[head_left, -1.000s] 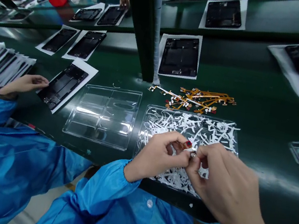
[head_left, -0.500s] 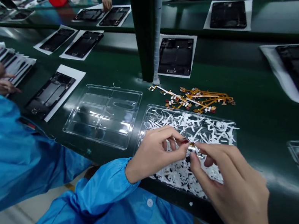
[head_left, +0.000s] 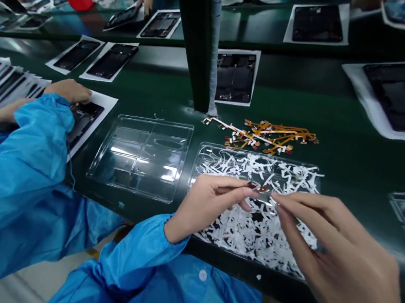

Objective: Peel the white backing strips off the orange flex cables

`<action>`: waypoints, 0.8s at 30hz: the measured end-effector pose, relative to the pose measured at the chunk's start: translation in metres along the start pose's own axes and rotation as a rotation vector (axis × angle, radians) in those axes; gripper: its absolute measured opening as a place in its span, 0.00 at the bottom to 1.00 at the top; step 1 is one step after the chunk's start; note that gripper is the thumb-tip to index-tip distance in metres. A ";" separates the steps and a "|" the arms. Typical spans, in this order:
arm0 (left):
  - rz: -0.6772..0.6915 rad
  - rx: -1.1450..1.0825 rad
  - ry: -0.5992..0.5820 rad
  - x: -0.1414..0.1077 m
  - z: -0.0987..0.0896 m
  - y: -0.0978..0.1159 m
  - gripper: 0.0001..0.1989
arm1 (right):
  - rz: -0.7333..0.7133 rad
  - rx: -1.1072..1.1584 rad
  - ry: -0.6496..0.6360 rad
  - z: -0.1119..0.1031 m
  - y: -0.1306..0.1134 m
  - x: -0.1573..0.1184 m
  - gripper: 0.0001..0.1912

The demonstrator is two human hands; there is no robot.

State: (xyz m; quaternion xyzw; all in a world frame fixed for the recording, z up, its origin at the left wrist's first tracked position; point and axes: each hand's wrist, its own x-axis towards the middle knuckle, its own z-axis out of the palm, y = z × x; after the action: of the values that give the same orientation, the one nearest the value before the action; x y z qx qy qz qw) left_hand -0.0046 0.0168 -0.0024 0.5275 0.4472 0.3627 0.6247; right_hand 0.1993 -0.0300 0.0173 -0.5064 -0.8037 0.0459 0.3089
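Over a clear tray [head_left: 202, 154] of white paper strips [head_left: 246, 237], my left hand [head_left: 212, 203] pinches a small flex cable piece [head_left: 263, 188], dark and copper-coloured. To its right, the thumb and forefinger of my right hand [head_left: 343, 244] are pressed together close to the piece's other end; what is between those fingertips is too small to make out. Behind the tray lies a loose pile of orange flex cables [head_left: 276, 133].
A clear tray [head_left: 139, 156] with compartments lies left. Another tray [head_left: 403, 213] at right holds cables. A dark post [head_left: 194, 40] rises mid-bench. Black device housings [head_left: 236, 76] lie on white sheets. At left, a co-worker's hand [head_left: 68, 90] reaches over a housing.
My right hand has shifted slightly right, its fingers straighter, and my left hand has turned a little. The co-worker's arm has moved right over the near housing. A hand has lifted a far housing.
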 end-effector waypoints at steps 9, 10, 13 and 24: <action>-0.033 -0.091 -0.035 -0.002 0.005 0.008 0.20 | -0.198 -0.250 0.118 0.019 -0.013 0.006 0.17; -0.044 -0.099 -0.044 -0.002 0.005 0.008 0.20 | -0.215 -0.281 0.129 0.021 -0.013 0.006 0.18; -0.032 -0.047 -0.013 -0.005 0.006 0.006 0.17 | -0.234 -0.338 0.139 0.022 -0.013 0.003 0.20; 0.091 0.109 0.054 -0.010 0.006 0.001 0.08 | -0.130 -0.490 0.207 0.041 -0.015 0.011 0.07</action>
State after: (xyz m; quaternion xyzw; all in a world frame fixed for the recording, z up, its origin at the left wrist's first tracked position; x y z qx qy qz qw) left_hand -0.0023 0.0053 0.0003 0.5705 0.4583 0.3800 0.5658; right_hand 0.1624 -0.0182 -0.0051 -0.5155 -0.7859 -0.2216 0.2600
